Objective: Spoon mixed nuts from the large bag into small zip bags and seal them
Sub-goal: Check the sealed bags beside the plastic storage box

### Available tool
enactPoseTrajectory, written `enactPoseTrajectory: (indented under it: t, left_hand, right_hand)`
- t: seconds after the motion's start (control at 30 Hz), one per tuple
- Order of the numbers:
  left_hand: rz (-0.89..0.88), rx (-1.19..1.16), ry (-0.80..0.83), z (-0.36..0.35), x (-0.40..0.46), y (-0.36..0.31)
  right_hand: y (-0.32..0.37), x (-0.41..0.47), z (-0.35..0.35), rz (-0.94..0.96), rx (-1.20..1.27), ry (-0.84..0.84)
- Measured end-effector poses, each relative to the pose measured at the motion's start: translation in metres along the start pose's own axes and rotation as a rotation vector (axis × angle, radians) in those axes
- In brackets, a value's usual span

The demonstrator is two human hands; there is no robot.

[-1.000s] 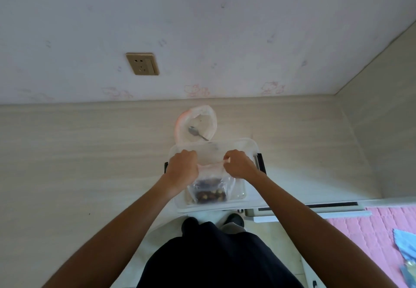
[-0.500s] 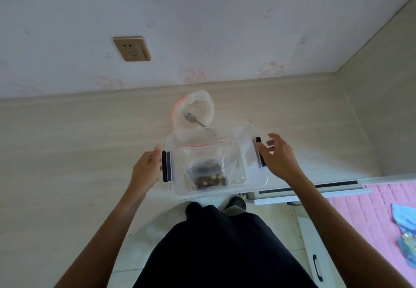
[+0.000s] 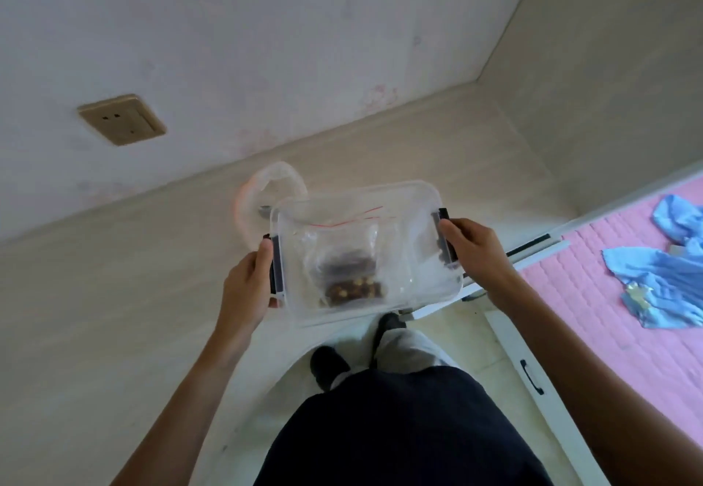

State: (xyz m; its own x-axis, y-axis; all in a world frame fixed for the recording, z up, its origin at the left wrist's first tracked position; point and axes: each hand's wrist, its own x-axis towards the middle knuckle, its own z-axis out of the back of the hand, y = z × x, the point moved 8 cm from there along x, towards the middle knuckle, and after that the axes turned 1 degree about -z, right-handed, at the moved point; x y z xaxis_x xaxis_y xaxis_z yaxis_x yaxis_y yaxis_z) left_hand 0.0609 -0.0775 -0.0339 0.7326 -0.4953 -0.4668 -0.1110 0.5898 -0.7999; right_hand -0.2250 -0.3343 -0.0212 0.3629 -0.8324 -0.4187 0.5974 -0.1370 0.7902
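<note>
1. We grip the clear bin (image 3: 430,196) by its end latches, left hand (image 3: 247,288) and right hand (image 3: 475,250) each clasping one; we judge filling is finished and the bin needs moving level
2. Inside the bin lie small zip bags (image 3: 352,280) of nuts
3. Behind the bin stands the large bag (image 3: 262,189), open

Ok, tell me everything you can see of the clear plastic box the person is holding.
The clear plastic box is a rectangular, see-through tub with rounded corners and a dark latch at each short end. The left hand grips the left latch end, and the right hand grips the right one. It sits tilted in the view, right end further from the person, over the desk's near edge. Inside lie small zip bags with red seal lines, holding dark and pale nuts. Whether it still rests on the desk cannot be told.
</note>
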Motion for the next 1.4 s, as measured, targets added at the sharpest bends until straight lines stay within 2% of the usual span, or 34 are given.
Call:
enactPoseTrajectory:
  t: [0.2, 0.33, 0.6, 0.8, 1.07, 1.4]
  left_hand:
    - [-0.112, -0.006, 0.286, -0.095, 0.004, -0.069]
    - [-0.192, 0.093, 0.494, -0.179, -0.015, -0.110]
    - [-0.309, 0.241, 0.739, -0.378, -0.080, -0.169]
    - [-0.355, 0.375, 0.989, -0.534, -0.161, -0.191]
    - [-0.524, 0.643, 1.336, -0.708, -0.299, -0.195]
    - [-0.747, 0.923, 1.801, -0.830, -0.477, -0.151]
  right_hand:
    - [-0.045, -0.053, 0.099, -0.023, 0.218, -0.238]
    - [-0.091, -0.087, 0.166, -0.058, 0.320, -0.383]
    - [-0.203, -0.146, 0.301, -0.136, 0.490, -0.673]
    - [-0.288, -0.227, 0.377, -0.256, 0.598, -0.938]
    - [-0.359, -0.360, 0.392, -0.437, 0.823, -1.406]
    - [-0.367, -0.457, 0.325, -0.680, 1.027, -1.921]
